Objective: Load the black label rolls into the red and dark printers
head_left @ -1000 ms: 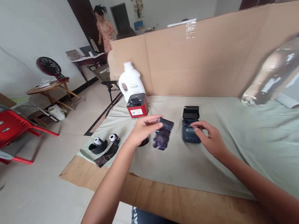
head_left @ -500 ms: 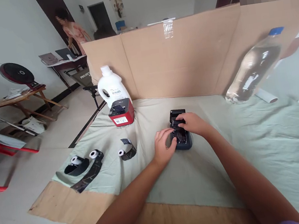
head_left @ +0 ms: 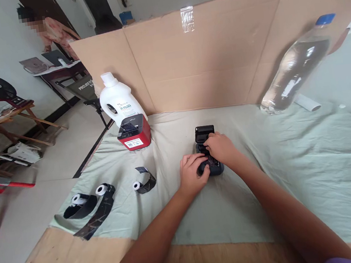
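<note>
A small dark mini printer (head_left: 216, 170) lies on the green cloth in front of me with its lid (head_left: 204, 132) raised. My left hand (head_left: 192, 173) grips its left side, fingers over the open compartment and thumb at the near edge. From the right, my right hand (head_left: 220, 146) reaches in with bent fingers pressed together at the compartment's far part, below the lid. What those fingertips pinch, if anything, is hidden. Shiny dark material shows inside the compartment between my hands.
Left on the cloth are paper rolls with dark printed strips (head_left: 97, 216) and another roll (head_left: 143, 184). A red-and-black box-shaped device (head_left: 135, 133) stands before a white jug (head_left: 120, 98). A big clear bottle (head_left: 297, 70) leans on the cardboard wall (head_left: 192, 68). Behind, a person (head_left: 53, 33) stands.
My right hand has turned, its fingers now curling further down into the mini printer. My left hand stays at its side. The camera view has shifted slightly.
</note>
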The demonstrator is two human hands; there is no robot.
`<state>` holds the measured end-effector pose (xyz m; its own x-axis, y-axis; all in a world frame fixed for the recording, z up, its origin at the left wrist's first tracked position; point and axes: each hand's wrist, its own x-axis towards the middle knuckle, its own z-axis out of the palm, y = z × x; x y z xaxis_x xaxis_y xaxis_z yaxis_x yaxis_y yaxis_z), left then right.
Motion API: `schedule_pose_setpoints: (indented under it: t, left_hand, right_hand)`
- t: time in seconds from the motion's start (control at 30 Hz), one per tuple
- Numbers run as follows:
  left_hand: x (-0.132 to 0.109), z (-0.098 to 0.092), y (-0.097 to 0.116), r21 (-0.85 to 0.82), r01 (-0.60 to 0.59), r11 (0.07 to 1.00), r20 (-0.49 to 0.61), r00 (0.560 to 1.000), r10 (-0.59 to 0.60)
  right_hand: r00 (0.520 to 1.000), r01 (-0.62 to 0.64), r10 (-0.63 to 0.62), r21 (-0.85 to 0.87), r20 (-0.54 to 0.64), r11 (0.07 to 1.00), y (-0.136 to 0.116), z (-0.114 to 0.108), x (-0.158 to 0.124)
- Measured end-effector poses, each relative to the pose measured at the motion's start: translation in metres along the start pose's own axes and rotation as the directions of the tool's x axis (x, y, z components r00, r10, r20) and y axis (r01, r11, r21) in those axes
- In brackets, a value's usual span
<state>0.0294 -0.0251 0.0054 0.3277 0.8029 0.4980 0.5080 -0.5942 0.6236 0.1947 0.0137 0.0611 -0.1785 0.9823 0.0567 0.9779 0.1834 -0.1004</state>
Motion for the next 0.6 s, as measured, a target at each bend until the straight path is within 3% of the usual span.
schedule_pose_setpoints:
  t: [0.13,0.23,0.3,0.43,0.6]
  left_hand:
    - [-0.003,0.001,0.001,0.040,-0.046,0.998,0.019,0.999,0.045]
    - [-0.005,0.003,0.001,0.063,-0.082,0.995,0.005,0.997,0.082]
    - [-0.007,0.003,0.000,0.077,-0.089,0.993,-0.001,0.996,0.089]
    - [-0.007,0.001,0.001,0.115,-0.082,0.990,0.011,0.997,0.081]
    - [-0.008,0.000,0.001,0.124,-0.102,0.987,-0.010,0.994,0.104]
  right_hand:
    - [0.994,-0.023,0.026,0.022,-0.111,0.999,-0.002,0.000,-0.001]
    - [0.943,-0.038,0.075,0.118,-0.325,0.992,0.002,-0.004,-0.001]
    - [0.910,-0.016,0.078,0.153,-0.407,0.988,0.008,-0.007,0.000]
    - [0.933,0.025,0.059,0.227,-0.356,0.974,0.018,-0.014,0.001]
    - [0.987,0.059,0.002,0.378,-0.160,0.924,0.023,-0.024,-0.008]
